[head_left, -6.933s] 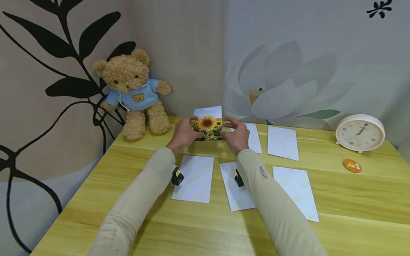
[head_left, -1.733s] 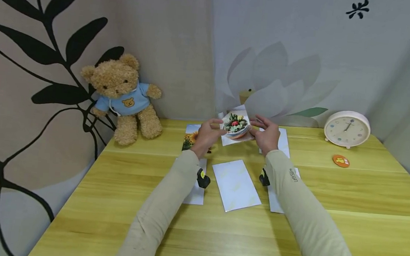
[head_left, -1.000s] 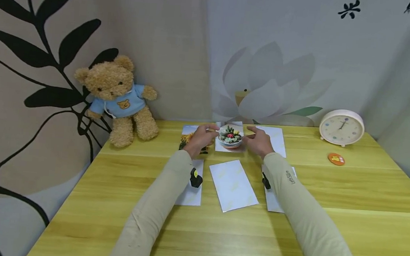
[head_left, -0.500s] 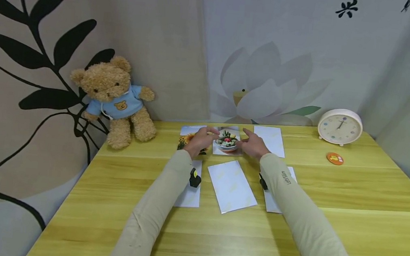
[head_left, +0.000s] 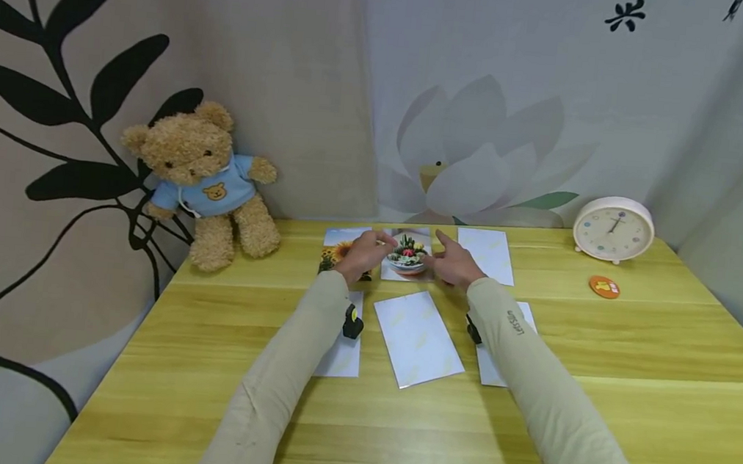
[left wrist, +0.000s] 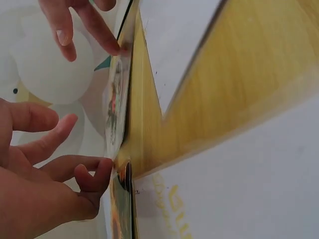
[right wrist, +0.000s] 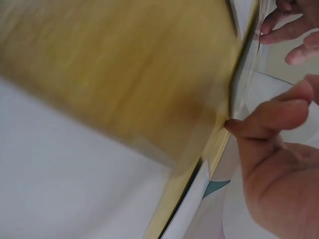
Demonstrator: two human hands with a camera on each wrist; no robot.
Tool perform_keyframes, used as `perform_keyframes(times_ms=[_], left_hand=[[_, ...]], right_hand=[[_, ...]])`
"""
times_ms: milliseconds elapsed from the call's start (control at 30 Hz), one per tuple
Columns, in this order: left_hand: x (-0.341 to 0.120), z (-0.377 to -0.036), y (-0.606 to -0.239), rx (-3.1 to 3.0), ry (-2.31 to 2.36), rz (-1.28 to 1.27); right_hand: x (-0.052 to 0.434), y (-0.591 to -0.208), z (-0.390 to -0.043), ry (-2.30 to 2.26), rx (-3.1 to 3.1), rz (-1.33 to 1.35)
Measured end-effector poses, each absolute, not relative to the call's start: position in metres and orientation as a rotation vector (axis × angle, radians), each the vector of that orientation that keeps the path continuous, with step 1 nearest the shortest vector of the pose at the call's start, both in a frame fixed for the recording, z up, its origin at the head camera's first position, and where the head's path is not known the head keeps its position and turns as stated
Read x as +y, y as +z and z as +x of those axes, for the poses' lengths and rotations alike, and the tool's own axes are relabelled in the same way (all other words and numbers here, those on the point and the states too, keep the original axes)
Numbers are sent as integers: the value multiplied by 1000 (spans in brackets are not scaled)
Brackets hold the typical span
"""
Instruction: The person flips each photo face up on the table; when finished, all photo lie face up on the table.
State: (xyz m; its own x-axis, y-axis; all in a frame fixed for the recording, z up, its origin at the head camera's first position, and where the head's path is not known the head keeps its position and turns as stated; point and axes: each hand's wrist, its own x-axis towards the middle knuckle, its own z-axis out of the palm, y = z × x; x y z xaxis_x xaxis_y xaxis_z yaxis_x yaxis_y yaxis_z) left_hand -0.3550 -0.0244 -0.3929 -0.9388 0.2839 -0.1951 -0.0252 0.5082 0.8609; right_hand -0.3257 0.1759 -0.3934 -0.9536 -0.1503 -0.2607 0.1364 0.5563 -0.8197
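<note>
A photo of a succulent bowl (head_left: 407, 253) lies flat in the table's back row, between a sunflower photo (head_left: 335, 253) and a face-down white card (head_left: 485, 254). My left hand (head_left: 363, 250) is at its left edge and my right hand (head_left: 451, 262) at its right edge. In the left wrist view the photo (left wrist: 115, 107) is seen edge-on, with a left fingertip (left wrist: 102, 169) touching its near corner. The right thumb (right wrist: 264, 117) touches the photo's other edge (right wrist: 244, 74). Neither hand pinches it.
Three more face-down white cards lie nearer me: left (head_left: 340, 347), middle (head_left: 417, 338), right (head_left: 497, 346). A teddy bear (head_left: 207, 173) sits at the back left, a round clock (head_left: 613, 229) and an orange disc (head_left: 603, 286) at the back right. The wooden table (head_left: 596, 399) ends at fabric walls.
The succulent photo, held up between both hands earlier, has come down flat onto the table. Both hands lowered with it and now only touch its edges.
</note>
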Motion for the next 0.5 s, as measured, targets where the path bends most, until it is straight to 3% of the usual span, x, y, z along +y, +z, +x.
perform_keyframes(times_ms=[500], left_hand=[[21, -345, -389, 2301, 1561, 363]], right_hand=[[207, -373, -319, -1284, 2606, -68]])
